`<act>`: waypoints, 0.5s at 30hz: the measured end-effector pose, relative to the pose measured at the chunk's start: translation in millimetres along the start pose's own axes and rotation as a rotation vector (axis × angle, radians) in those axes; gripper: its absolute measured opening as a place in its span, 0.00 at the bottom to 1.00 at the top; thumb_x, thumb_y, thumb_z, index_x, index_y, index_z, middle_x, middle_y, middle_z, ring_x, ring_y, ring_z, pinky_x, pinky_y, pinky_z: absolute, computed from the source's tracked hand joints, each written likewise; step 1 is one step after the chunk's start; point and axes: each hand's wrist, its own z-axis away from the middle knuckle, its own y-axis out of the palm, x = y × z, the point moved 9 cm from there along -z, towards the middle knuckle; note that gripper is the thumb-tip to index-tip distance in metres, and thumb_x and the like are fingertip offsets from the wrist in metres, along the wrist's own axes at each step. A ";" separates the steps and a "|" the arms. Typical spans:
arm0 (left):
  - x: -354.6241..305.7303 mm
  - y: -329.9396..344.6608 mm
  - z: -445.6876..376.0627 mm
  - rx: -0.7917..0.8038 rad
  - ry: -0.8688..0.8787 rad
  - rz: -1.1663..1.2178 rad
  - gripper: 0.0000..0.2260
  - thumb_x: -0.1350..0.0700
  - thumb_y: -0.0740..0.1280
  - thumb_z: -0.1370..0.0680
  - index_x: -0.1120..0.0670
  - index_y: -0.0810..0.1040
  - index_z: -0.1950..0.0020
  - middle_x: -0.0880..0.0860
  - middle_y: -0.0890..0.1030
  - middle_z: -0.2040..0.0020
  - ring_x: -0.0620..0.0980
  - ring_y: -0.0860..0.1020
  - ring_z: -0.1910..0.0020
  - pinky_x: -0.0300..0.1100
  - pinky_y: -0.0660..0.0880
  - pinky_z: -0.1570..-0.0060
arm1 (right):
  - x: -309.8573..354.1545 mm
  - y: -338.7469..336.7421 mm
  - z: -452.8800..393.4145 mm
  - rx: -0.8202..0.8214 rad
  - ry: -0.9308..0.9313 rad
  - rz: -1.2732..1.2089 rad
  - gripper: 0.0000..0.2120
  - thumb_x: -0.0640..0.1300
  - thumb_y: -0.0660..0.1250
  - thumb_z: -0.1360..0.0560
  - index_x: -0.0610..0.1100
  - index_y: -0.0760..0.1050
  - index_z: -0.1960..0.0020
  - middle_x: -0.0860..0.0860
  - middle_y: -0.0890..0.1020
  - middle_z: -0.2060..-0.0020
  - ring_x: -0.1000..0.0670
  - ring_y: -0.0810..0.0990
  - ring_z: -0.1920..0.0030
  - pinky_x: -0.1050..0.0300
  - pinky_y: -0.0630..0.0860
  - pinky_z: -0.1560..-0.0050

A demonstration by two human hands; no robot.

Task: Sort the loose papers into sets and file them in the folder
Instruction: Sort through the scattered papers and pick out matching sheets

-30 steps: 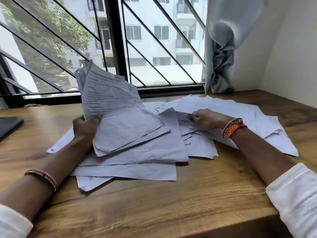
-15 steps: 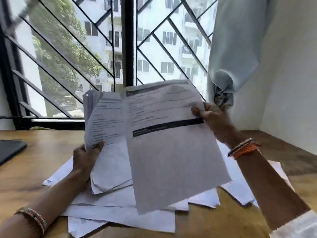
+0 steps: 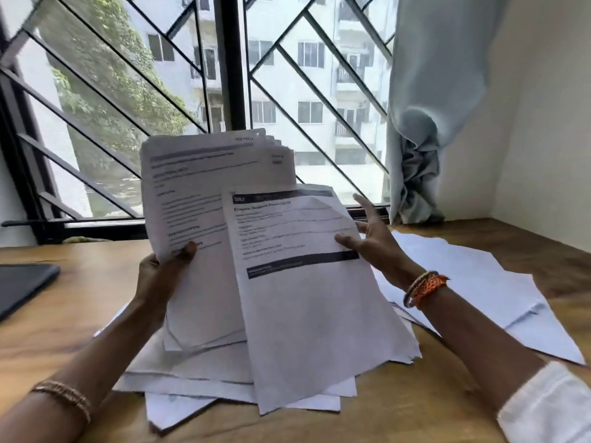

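At the far left I see a dark folder lying flat on the table, well apart from the hands. My left hand grips a fanned stack of printed pages, thumb pressed on its front near the lower edge, holding it upright above the table. Just right of it, overlapping the stack, a single sheet with a dark band (print too blurred to read) is pinched at its right edge by my right hand, thumb on the front, fingers spread behind. Loose papers lie scattered on the table beneath and to the right.
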 end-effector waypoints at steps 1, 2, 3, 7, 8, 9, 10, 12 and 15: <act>-0.4 0.4 0.4 0.005 -0.002 0.003 0.04 0.59 0.68 0.24 0.53 0.77 0.58 0.42 0.80 0.74 0.38 0.77 0.76 0.30 0.74 0.76 | 4.9 0.0 1.5 0.003 -0.051 0.016 0.36 0.37 0.72 0.28 0.66 0.62 0.32 0.46 0.77 0.40 0.48 0.79 0.42 0.47 0.80 0.47; -0.3 -0.1 0.2 0.008 -0.004 0.007 0.03 0.59 0.68 0.24 0.53 0.77 0.57 0.42 0.80 0.74 0.38 0.77 0.76 0.31 0.74 0.76 | 11.2 0.8 2.8 0.012 -0.110 0.047 0.36 0.35 0.71 0.28 0.68 0.64 0.33 0.48 0.76 0.37 0.50 0.78 0.40 0.47 0.78 0.44; -0.8 0.6 0.5 0.012 -0.005 0.015 0.03 0.59 0.68 0.23 0.53 0.77 0.57 0.42 0.80 0.74 0.38 0.78 0.76 0.31 0.75 0.76 | 17.2 2.5 4.6 0.025 -0.160 0.091 0.33 0.34 0.69 0.27 0.65 0.68 0.33 0.50 0.75 0.35 0.55 0.77 0.42 0.50 0.77 0.43; -1.4 1.7 1.2 0.034 0.003 0.050 0.03 0.60 0.67 0.23 0.53 0.77 0.57 0.43 0.81 0.73 0.39 0.78 0.75 0.32 0.75 0.76 | 29.3 13.5 8.7 0.072 -0.220 0.122 0.24 0.30 0.66 0.26 0.54 0.77 0.38 0.53 0.77 0.38 0.52 0.74 0.69 0.61 0.78 0.61; -1.8 2.5 1.1 0.040 0.005 0.059 0.03 0.60 0.67 0.23 0.54 0.77 0.56 0.43 0.81 0.73 0.39 0.78 0.75 0.32 0.75 0.76 | 30.8 14.5 9.3 0.077 -0.218 0.096 0.24 0.30 0.66 0.26 0.55 0.77 0.39 0.54 0.77 0.39 0.48 0.78 0.66 0.57 0.80 0.59; -2.4 3.0 1.6 0.044 0.006 0.064 0.03 0.60 0.67 0.23 0.54 0.77 0.56 0.43 0.81 0.72 0.40 0.78 0.75 0.32 0.75 0.75 | 31.5 15.4 9.5 0.082 -0.215 0.062 0.25 0.29 0.66 0.27 0.56 0.78 0.40 0.52 0.78 0.39 0.46 0.82 0.59 0.53 0.82 0.55; -2.7 3.4 1.3 0.046 0.010 0.062 0.03 0.60 0.67 0.23 0.53 0.78 0.56 0.43 0.81 0.72 0.40 0.79 0.75 0.32 0.75 0.75 | 32.9 16.1 9.7 0.088 -0.218 0.031 0.26 0.28 0.66 0.27 0.56 0.78 0.40 0.51 0.78 0.39 0.47 0.83 0.52 0.53 0.82 0.53; -3.5 3.6 1.1 0.047 0.015 0.055 0.03 0.60 0.67 0.23 0.53 0.78 0.56 0.43 0.81 0.72 0.40 0.79 0.75 0.33 0.76 0.75 | 33.6 16.0 8.7 0.090 -0.227 0.001 0.26 0.28 0.67 0.27 0.57 0.78 0.41 0.48 0.77 0.39 0.49 0.81 0.47 0.57 0.81 0.54; -4.1 4.3 1.8 0.058 0.019 0.056 0.04 0.60 0.66 0.23 0.53 0.78 0.56 0.44 0.82 0.71 0.40 0.79 0.74 0.33 0.76 0.75 | 33.3 15.3 8.6 0.083 -0.213 -0.035 0.25 0.28 0.67 0.27 0.55 0.77 0.40 0.48 0.77 0.39 0.51 0.81 0.46 0.61 0.79 0.54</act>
